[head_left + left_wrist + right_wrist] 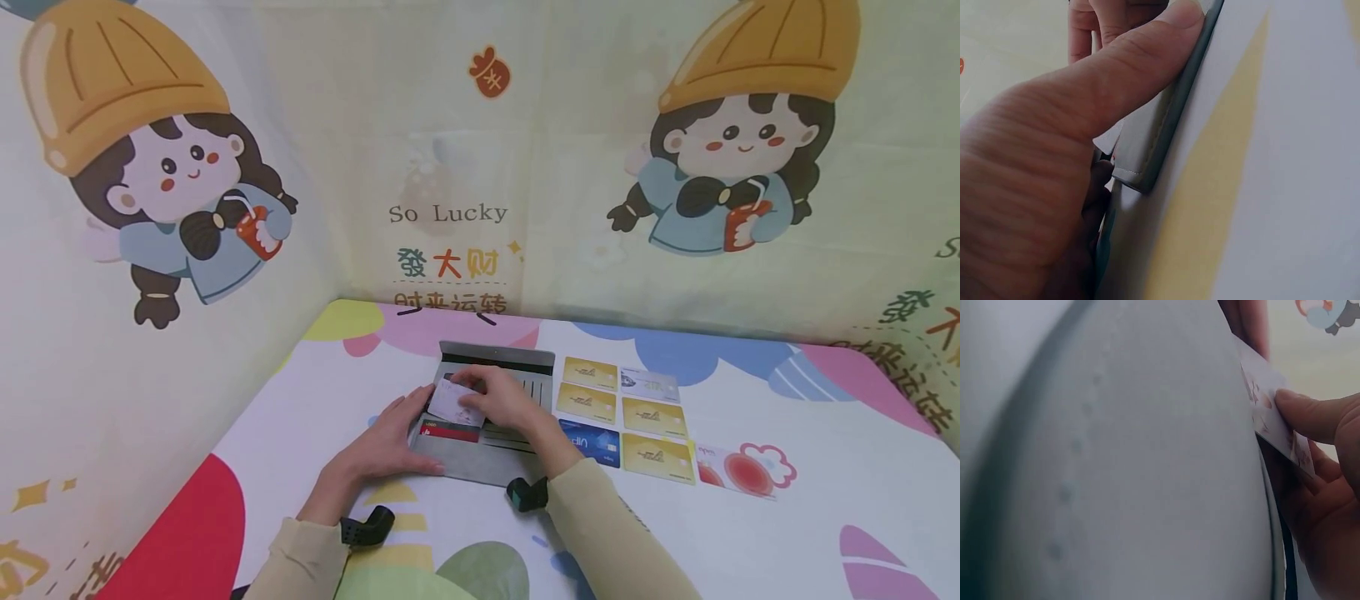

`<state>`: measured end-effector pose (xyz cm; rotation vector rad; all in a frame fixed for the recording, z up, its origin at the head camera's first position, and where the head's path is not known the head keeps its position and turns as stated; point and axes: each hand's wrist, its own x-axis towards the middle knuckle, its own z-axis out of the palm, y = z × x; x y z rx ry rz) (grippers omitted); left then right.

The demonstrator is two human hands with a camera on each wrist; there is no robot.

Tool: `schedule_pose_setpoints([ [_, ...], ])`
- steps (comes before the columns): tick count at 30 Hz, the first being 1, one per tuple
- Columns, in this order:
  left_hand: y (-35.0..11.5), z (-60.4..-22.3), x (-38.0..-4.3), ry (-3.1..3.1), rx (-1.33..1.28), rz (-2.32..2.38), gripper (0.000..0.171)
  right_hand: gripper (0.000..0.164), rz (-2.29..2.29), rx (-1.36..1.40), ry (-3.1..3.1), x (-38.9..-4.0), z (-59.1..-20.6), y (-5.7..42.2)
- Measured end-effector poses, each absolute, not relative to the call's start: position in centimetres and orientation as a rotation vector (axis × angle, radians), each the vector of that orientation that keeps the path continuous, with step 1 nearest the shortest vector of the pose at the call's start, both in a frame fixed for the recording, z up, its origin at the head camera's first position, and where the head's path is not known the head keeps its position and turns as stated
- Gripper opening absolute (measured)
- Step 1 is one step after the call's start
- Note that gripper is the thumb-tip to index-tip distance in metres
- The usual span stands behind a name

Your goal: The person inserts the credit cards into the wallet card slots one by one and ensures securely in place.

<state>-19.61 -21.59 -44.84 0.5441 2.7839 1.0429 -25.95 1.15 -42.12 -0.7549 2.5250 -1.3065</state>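
A grey wallet [480, 462] lies unfolded on the table, with a red card [450, 431] in a slot on its left side. My right hand [504, 398] pinches a white card [452, 402] with small printed figures, held tilted over the wallet's left half. In the right wrist view, the thumb [1310, 415] presses on the card's face. My left hand [386, 437] holds the wallet's left side. Its thumb [1147, 56] lies along the stitched flap in the left wrist view, while its other fingers are partly hidden at the wallet's side.
Right of the wallet, cards lie in rows: several gold cards [657, 458], a blue card [590, 443], a silver card [649, 384] and a white card with red circles [737, 472]. A patterned cloth [787, 550] covers the table; a printed curtain [570, 167] hangs behind.
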Motion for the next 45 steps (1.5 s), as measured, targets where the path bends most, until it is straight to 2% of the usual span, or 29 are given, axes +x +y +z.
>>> schedule_pose_setpoints([
  [9, -21.5, -44.7, -19.4, 2.786, 0.490, 1.040, 0.121, 0.030, -1.204, -0.828, 2.567, -25.9, -42.1, 0.3],
  [22, -21.5, -44.7, -19.3, 2.779, 0.483, 1.049, 0.121, 0.032, -1.096, -0.723, 2.561, -25.6, -41.2, -0.3],
  [45, -21.6, -44.8, -19.3, 2.788, 0.455, 1.019, 0.121, 0.030, -1.055, -0.805, 2.508, -25.8, -40.9, -0.5],
])
